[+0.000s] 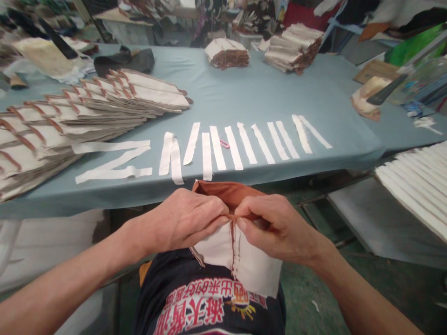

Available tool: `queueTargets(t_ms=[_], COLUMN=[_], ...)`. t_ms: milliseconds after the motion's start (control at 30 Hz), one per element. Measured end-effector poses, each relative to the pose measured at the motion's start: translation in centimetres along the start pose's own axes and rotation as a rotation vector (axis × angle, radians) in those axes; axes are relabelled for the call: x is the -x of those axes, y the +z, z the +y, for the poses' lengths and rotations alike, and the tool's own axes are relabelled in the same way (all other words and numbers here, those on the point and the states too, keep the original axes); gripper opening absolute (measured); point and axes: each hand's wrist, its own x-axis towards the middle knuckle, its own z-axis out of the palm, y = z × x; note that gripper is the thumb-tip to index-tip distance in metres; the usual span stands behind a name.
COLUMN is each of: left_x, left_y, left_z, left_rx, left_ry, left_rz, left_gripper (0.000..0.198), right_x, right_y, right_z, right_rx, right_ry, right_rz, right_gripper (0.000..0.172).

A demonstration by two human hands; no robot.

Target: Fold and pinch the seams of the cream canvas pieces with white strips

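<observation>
A sewn fabric piece (260, 267), cream on the outside with brown inside its folded top edge, hangs over my lap. My left hand (195, 216) pinches its brown edge just left of a vertical seam. On the other side of that seam, my right hand (275, 225) grips the same edge, thumb in front. The fingertips of both hands nearly meet at the seam. Part of the brown edge is hidden behind my fingers. Beyond the hands, several white strips (233, 148) lie in a row near the table's front edge.
Overlapping cream and brown pieces (146, 95) are fanned out on the blue-covered table (216, 97) at left. Two stacks of similar pieces (226, 52) stand at the back. A pink clip (224, 144) lies among the strips. White folded layers (415, 186) sit at right.
</observation>
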Motion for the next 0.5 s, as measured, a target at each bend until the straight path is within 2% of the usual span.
queueTargets(t_ms=[233, 333, 500], left_x=[-0.1, -0.1, 0.0], left_y=[-1.0, -1.2, -1.0], left_z=[0.7, 0.7, 0.3], left_rx=[0.174, 0.346, 0.577], left_ry=[-0.091, -0.096, -0.099], left_rz=[-0.042, -0.051, -0.035], left_gripper=[0.022, 0.019, 0.016], right_x=[0.3, 0.5, 1.0], right_y=[-0.4, -0.4, -1.2], right_z=[-0.8, -0.6, -0.4], right_rx=[0.198, 0.088, -0.075], right_ry=[-0.102, -0.094, -0.004], right_rz=[0.022, 0.015, -0.133], right_gripper=[0.018, 0.019, 0.018])
